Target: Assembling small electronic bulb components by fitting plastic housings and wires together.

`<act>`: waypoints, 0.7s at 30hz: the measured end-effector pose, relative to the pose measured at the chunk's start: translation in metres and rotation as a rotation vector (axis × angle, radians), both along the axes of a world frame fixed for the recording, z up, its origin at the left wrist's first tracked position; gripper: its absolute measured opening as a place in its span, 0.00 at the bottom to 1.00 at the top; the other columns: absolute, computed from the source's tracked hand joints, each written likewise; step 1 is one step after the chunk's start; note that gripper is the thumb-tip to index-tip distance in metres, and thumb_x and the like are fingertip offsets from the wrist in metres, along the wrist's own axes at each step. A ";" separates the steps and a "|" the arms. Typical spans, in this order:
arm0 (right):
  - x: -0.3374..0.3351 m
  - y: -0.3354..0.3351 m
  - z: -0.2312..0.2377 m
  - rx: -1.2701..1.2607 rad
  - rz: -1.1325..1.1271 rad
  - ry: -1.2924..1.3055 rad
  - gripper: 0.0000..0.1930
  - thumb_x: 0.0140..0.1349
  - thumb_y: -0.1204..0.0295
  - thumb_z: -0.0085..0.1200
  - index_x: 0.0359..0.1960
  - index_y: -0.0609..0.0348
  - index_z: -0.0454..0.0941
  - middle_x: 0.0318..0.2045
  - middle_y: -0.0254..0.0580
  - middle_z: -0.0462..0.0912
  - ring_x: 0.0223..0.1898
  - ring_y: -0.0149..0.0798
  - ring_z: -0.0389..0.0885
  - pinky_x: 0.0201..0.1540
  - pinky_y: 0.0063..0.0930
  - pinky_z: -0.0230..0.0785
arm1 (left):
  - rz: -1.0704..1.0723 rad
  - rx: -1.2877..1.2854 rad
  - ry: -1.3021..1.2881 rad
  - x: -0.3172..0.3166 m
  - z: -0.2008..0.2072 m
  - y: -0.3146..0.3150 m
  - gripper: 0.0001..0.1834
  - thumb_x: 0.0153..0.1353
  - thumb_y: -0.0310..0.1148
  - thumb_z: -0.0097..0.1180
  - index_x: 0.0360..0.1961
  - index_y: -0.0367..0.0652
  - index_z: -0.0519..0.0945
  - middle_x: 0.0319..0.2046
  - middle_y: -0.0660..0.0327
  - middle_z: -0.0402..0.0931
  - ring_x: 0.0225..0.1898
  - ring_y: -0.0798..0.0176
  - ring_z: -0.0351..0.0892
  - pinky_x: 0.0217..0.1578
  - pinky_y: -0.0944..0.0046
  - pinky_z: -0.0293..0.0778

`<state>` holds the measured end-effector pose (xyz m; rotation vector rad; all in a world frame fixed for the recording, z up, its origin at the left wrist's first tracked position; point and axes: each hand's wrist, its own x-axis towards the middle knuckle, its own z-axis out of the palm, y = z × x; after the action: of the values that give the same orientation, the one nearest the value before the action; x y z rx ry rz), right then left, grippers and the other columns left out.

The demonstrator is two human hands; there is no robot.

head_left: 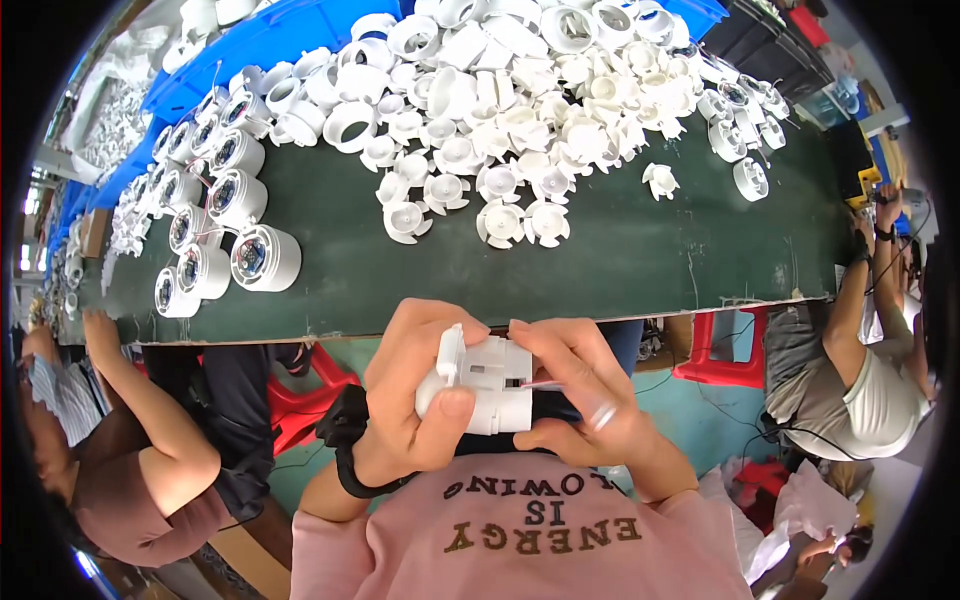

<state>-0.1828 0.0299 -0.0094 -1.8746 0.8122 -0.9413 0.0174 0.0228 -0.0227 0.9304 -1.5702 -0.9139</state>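
Just in front of the table's near edge, I hold a white round plastic housing [500, 400] with slots in its side. My left hand [400, 385] is closed around its left end, thumb in front, beside a raised white tab [451, 352]. My right hand [600, 390] grips the right end between fingers and thumb. Thin reddish wires [543, 384] come out of a slot and run toward the right fingers. A small pale bit [602, 416] by those fingers is blurred; I cannot make out what it is.
On the green table [620, 270] lie piled white fan impellers [501, 222] and white rings [350, 127]. Wired round housings with circuit boards [265, 258] stand left, more parts [750, 180] right. Blue bins [225, 75] stand behind. People sit on both sides, near red stools [722, 350].
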 end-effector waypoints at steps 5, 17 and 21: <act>0.007 0.002 0.000 -0.103 0.008 0.019 0.40 0.48 0.64 0.68 0.61 0.70 0.63 0.52 0.52 0.67 0.45 0.41 0.72 0.42 0.27 0.73 | -0.040 -0.184 -0.034 0.007 0.001 0.000 0.24 0.63 0.45 0.48 0.42 0.29 0.74 0.37 0.47 0.72 0.29 0.59 0.74 0.28 0.63 0.71; 0.015 0.001 -0.003 -0.188 -0.038 0.085 0.38 0.52 0.60 0.65 0.57 0.78 0.64 0.44 0.52 0.71 0.39 0.40 0.74 0.38 0.28 0.72 | -0.042 -0.207 0.015 -0.001 -0.004 0.000 0.28 0.48 0.41 0.65 0.43 0.31 0.73 0.36 0.48 0.70 0.33 0.55 0.73 0.31 0.62 0.71; 0.007 -0.002 -0.014 -0.300 -0.261 0.148 0.33 0.48 0.70 0.68 0.54 0.73 0.69 0.42 0.49 0.70 0.34 0.36 0.73 0.32 0.24 0.71 | -0.090 0.047 -0.280 -0.011 0.013 -0.016 0.35 0.42 0.34 0.70 0.52 0.34 0.69 0.42 0.52 0.68 0.40 0.58 0.72 0.40 0.62 0.70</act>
<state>-0.1755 0.0278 -0.0230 -2.1505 1.0723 -1.1466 0.0068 0.0070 -0.0096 1.0641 -1.8471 -0.9163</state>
